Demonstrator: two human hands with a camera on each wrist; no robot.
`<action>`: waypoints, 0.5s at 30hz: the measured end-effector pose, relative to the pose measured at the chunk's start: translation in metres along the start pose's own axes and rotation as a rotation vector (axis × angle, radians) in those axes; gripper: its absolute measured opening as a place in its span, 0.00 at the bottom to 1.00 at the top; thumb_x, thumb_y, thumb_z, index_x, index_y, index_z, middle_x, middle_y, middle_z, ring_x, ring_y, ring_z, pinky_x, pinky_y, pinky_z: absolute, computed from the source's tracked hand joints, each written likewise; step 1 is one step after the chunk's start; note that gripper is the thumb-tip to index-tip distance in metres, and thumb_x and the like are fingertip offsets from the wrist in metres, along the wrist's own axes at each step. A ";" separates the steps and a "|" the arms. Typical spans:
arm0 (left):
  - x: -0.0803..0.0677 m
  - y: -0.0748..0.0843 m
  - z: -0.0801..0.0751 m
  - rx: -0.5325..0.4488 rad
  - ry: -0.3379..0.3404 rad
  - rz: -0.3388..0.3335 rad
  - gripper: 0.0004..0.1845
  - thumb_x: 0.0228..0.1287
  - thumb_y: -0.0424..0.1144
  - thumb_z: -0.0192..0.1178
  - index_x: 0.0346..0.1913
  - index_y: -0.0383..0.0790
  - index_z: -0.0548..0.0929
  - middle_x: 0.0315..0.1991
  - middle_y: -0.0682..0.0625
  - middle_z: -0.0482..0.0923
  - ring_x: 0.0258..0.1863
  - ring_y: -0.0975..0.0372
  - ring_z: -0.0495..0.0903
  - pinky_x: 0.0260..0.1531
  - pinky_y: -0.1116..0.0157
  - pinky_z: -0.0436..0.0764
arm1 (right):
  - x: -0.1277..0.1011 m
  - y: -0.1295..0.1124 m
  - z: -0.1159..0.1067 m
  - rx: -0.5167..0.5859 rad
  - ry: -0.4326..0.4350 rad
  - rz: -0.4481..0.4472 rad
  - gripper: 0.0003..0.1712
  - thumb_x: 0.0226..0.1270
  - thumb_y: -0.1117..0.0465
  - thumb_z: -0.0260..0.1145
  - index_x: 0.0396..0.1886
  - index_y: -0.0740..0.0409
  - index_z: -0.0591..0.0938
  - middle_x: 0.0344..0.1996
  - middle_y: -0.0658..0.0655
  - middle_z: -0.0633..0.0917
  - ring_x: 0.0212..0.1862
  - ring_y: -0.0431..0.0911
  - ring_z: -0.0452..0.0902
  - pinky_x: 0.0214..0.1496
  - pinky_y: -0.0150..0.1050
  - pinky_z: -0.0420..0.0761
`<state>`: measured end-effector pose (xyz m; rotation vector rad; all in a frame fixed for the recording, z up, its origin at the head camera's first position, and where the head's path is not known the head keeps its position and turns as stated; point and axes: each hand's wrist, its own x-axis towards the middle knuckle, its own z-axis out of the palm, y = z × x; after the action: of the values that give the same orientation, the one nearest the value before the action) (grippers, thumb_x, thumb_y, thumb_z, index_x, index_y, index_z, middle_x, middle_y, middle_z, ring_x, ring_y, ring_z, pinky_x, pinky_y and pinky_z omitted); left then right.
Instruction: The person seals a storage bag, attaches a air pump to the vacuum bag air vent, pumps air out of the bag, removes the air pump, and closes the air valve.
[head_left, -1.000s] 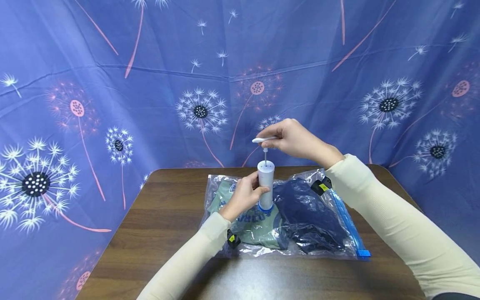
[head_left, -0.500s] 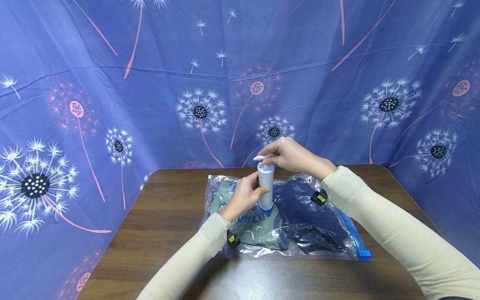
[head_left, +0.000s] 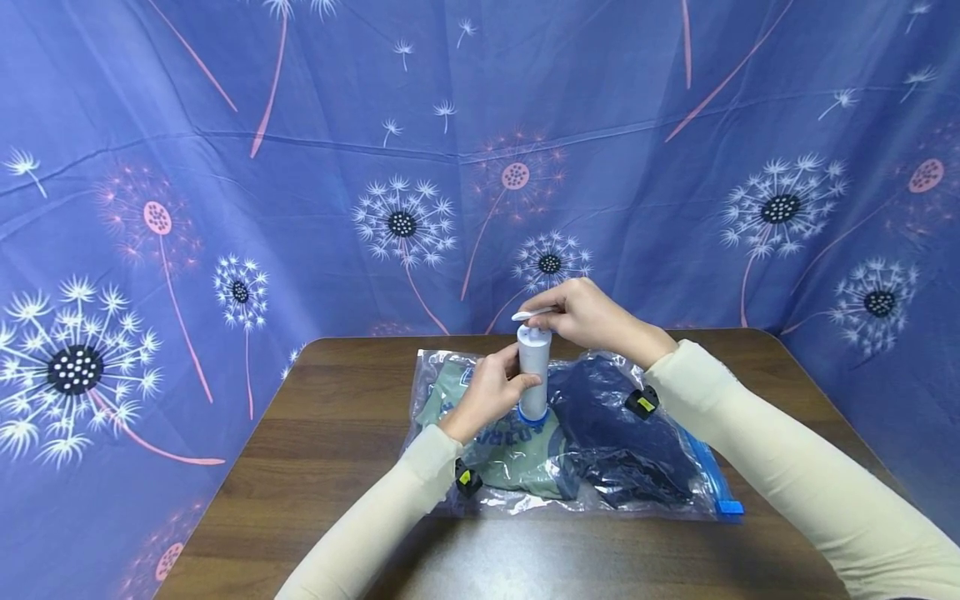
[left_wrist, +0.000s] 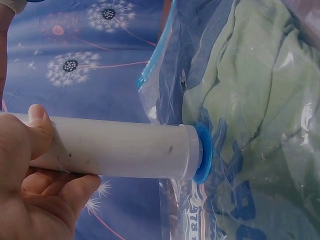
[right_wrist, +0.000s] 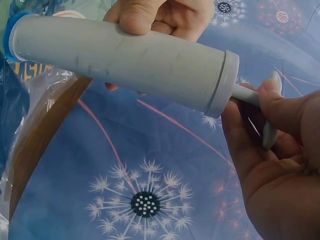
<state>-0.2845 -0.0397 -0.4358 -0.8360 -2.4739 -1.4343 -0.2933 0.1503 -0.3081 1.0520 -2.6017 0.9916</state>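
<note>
Wood-grain tabletop (head_left: pixel 315 417). Clear plastic zip bag (head_left: pixel 592 497), laid thereon; navy fabric (head_left: pixel 603 408) and green fabric (head_left: pixel 517 471) enclosed. Hand pump (head_left: pixel 534 367), off-white, cylindrical, scuffed, stood upright on the bag; gripped by left hand (head_left: pixel 491 390). White handle (right_wrist: pixel 270 137), pinched by right hand (head_left: pixel 588 315). Blue ring (left_wrist: pixel 204 153), at pump's base.

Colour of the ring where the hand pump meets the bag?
Blue ring; shows best in the left wrist view.

Head view: bright; glare on near desk (head_left: pixel 510 560), glints on plastic bag (head_left: pixel 573 442), shadow beside left sleeve (head_left: pixel 371 517). Wrist views: dimmer, softer.
</note>
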 end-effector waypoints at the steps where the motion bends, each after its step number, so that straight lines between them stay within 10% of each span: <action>1: 0.000 0.000 0.000 0.001 0.000 -0.001 0.25 0.67 0.35 0.69 0.65 0.34 0.78 0.55 0.40 0.87 0.54 0.54 0.88 0.52 0.65 0.86 | 0.000 0.000 0.000 0.002 0.003 -0.003 0.12 0.66 0.68 0.73 0.48 0.61 0.91 0.45 0.60 0.92 0.36 0.44 0.87 0.38 0.37 0.85; 15: -0.001 -0.001 0.000 -0.013 0.022 0.002 0.22 0.65 0.34 0.70 0.60 0.33 0.80 0.51 0.38 0.88 0.51 0.53 0.89 0.50 0.62 0.87 | 0.006 -0.017 -0.015 -0.027 0.061 -0.121 0.11 0.69 0.68 0.70 0.50 0.62 0.90 0.43 0.59 0.92 0.36 0.47 0.89 0.37 0.37 0.85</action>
<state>-0.2838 -0.0401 -0.4370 -0.8199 -2.4493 -1.4525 -0.2879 0.1474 -0.2851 1.1389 -2.4643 0.9431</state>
